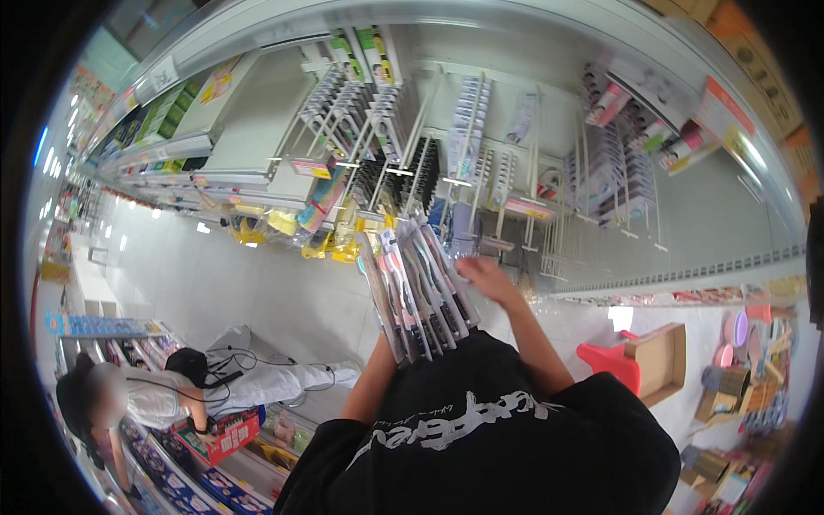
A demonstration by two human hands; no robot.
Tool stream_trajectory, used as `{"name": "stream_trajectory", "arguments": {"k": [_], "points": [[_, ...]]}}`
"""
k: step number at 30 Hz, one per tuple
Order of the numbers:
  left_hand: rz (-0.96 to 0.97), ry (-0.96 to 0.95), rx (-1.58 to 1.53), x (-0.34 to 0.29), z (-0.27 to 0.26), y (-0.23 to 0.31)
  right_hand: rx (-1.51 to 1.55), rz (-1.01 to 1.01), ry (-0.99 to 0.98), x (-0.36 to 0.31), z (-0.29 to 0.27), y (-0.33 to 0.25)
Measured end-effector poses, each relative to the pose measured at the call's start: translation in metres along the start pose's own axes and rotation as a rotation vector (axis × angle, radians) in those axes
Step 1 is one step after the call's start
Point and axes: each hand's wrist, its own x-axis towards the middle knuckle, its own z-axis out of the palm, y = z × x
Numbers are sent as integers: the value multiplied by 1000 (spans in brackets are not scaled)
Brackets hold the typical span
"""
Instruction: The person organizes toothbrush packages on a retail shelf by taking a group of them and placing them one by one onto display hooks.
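In front of my chest stands a stack of toothbrush packs (419, 287), clear-fronted, with brushes in grey, pink and other colours. My left forearm (371, 378) runs up behind this stack and holds it; the stack hides the left fingers. Just right of the packs is my right hand (485, 279), its fingers curled in near the stack's upper right edge. Whether anything small is between those fingers is hidden. Beyond both hands, hanging packs (421, 176) fill several metal hooks of the display shelf.
White shelving (257, 120) curves across the front, its long hooks (532, 172) sticking out toward me. Yellow packages (330, 249) hang low. A person (154, 399) bends over shelves at left with a red box (227, 438). A red stool (611, 360) and an open cardboard box (659, 365) stand at right.
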Motion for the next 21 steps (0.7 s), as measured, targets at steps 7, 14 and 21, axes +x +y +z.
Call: {"name": "stream_trajectory", "arguments": {"k": [7, 14, 21], "points": [[-160, -27, 4, -4, -9, -16, -178, 74, 220, -65, 29, -28], [-289, -48, -23, -22, -12, -26, -61, -133, 556, -92, 41, -25], [-326, -70, -36, -28, -10, -28, 712, 129, 673, -87, 11, -21]]}}
